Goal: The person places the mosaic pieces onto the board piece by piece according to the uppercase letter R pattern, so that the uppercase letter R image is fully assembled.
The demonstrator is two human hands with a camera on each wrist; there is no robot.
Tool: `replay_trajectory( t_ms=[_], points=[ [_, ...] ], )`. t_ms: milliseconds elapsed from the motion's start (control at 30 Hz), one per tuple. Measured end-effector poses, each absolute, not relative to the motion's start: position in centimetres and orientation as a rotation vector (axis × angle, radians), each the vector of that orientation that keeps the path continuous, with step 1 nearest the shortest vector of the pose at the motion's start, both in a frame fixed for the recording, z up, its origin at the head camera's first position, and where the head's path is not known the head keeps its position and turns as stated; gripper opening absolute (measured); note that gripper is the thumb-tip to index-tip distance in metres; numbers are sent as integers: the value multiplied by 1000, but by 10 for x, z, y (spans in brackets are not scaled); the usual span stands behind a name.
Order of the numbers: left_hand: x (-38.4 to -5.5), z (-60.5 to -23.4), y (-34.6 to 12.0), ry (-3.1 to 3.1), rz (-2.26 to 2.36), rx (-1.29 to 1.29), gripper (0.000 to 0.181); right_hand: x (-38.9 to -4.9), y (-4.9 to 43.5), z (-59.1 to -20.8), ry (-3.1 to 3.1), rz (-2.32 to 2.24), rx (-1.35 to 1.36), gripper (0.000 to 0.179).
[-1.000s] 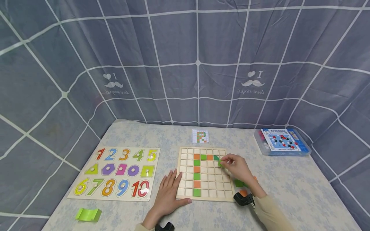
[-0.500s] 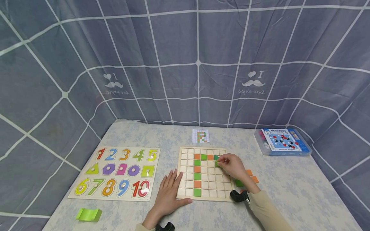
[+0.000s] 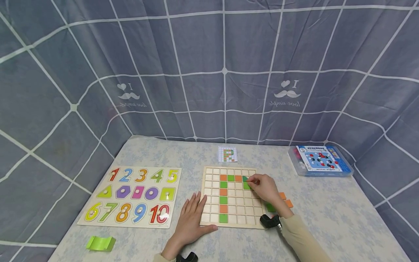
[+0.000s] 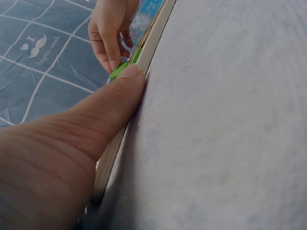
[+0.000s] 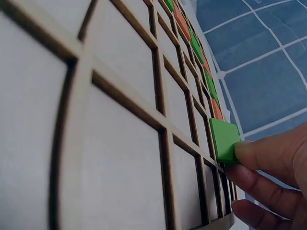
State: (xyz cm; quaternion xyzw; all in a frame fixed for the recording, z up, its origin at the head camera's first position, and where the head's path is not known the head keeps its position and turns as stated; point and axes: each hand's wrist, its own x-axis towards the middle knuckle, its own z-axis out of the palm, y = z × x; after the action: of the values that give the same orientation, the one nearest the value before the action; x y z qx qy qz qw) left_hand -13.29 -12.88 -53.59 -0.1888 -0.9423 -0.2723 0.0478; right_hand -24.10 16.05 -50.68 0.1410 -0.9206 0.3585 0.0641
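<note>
My right hand (image 3: 266, 187) pinches a green square tile (image 5: 224, 141) between thumb and fingers over the wooden grid board (image 3: 240, 210). In the right wrist view this tile stands slightly proud of the grid. Just behind it on the board is a dark green rounded tile (image 3: 244, 179), partly covered by my fingertips. Orange and green tiles form a column (image 3: 223, 200) and a short row (image 3: 231, 178) in the cells. My left hand (image 3: 191, 223) rests with straight fingers along the board's left front corner, its thumb (image 4: 110, 103) against the front edge.
Loose orange tiles (image 3: 288, 203) and green tiles (image 3: 270, 207) lie right of the board, partly under my right forearm. A pattern card (image 3: 227, 154) lies behind it. A number puzzle (image 3: 129, 196) and green stand (image 3: 100, 243) are left, a plastic box (image 3: 320, 161) back right.
My right hand has moved a little left with the green tile, then slightly back right, and the tile now sits over a cell below the rounded tile. My left hand stays put.
</note>
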Motion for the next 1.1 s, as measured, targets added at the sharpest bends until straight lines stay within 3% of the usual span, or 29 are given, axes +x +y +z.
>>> replay_trajectory(
  t_ms=[333, 1100],
  points=[
    [-132, -535, -129, -2869, -819, -571, 100, -242, 158, -509, -2767, 997, 432, 11],
    [-132, -534, -128, -2873, -831, -570, 100, -233, 166, -510, -2700, 1095, 464, 5]
  ],
)
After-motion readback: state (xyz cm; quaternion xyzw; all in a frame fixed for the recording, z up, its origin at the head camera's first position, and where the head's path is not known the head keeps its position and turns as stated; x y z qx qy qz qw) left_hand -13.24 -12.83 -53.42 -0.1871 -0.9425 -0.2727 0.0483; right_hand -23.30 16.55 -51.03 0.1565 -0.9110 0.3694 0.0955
